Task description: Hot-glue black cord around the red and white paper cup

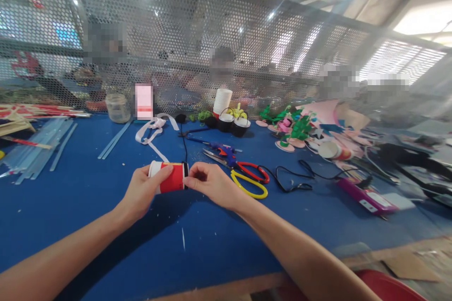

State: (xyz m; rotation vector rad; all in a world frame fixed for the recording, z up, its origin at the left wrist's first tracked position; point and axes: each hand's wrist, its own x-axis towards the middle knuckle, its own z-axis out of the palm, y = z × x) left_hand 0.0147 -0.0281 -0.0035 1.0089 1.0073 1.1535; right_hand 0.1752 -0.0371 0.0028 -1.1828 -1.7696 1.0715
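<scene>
I hold a red paper cup [173,178] on its side above the blue table [88,207]. The cup has a white rim at its left end and a black band at its right end. My left hand [141,193] grips the cup's body from below and behind, thumb on top. At the black end, my right hand [212,182] pinches the band with fingertips closed on it. Just right of my right hand lie scissors with red and yellow handles [249,178] and a blue glue gun [226,151].
Clear glue sticks [38,150] lie at the left, with a white ribbon [153,131] and a jar [118,107] behind. Stacked white cups [222,101], black pots [233,124], foam flowers [293,129] and a black cable [293,181] fill the back right. People sit behind a mesh screen.
</scene>
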